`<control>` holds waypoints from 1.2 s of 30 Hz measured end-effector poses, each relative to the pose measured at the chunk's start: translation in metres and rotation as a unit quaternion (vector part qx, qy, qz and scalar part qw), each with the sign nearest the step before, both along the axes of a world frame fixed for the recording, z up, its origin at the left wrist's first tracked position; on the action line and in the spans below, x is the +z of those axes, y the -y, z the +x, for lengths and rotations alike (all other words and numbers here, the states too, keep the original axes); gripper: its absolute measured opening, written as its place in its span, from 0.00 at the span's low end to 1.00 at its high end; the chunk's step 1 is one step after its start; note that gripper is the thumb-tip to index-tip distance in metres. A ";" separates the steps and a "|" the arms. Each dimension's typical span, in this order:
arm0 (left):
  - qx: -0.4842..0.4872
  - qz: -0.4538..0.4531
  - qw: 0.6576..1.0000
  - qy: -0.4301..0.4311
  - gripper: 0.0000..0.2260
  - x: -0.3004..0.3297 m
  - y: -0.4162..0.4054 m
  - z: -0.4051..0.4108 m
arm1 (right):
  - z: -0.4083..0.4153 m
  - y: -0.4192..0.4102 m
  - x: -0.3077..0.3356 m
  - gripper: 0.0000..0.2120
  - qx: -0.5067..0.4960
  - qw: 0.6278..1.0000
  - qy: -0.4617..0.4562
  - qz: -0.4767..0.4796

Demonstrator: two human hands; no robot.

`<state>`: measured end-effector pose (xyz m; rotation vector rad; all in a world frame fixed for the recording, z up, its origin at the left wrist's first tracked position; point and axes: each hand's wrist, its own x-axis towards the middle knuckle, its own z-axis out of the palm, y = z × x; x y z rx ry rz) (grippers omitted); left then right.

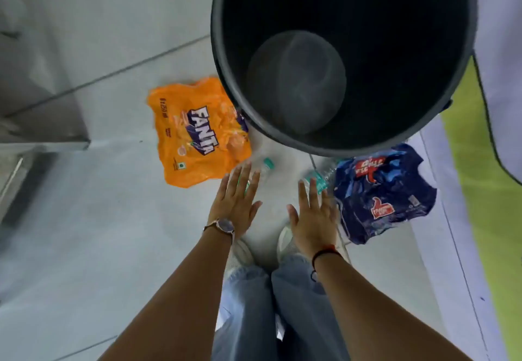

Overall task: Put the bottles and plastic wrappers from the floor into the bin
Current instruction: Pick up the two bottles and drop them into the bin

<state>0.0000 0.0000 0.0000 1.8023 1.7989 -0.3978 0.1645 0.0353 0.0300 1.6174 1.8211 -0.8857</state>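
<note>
Bottles (pixel 264 169) (pixel 317 181) and wrappers, orange (pixel 197 132) and blue (pixel 384 194), are seen on the floor (pixel 84 219) beside the bin (pixel 226 78). Left hand (pixel 236 205) and right hand (pixel 313 219) are held flat above them, fingers spread, nothing grasped.
</note>
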 end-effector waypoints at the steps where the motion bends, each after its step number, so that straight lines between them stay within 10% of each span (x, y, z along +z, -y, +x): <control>1: -0.010 -0.001 1.000 -0.008 0.28 -0.008 -0.001 -0.002 | -0.001 0.002 -0.008 0.29 0.002 1.000 0.011 -0.005; 17: 0.051 -0.134 0.989 0.025 0.41 -0.060 0.046 0.010 | 0.025 0.040 -0.061 0.23 0.070 0.997 0.026 -0.002; 26: 0.163 -0.127 0.977 0.054 0.40 -0.061 0.052 0.023 | -0.001 0.006 -0.078 0.37 -0.230 0.970 -0.020 0.075; 36: 0.210 -0.089 0.972 0.061 0.41 -0.015 0.049 0.021 | 0.000 0.018 -0.037 0.33 -0.116 0.990 -0.033 0.074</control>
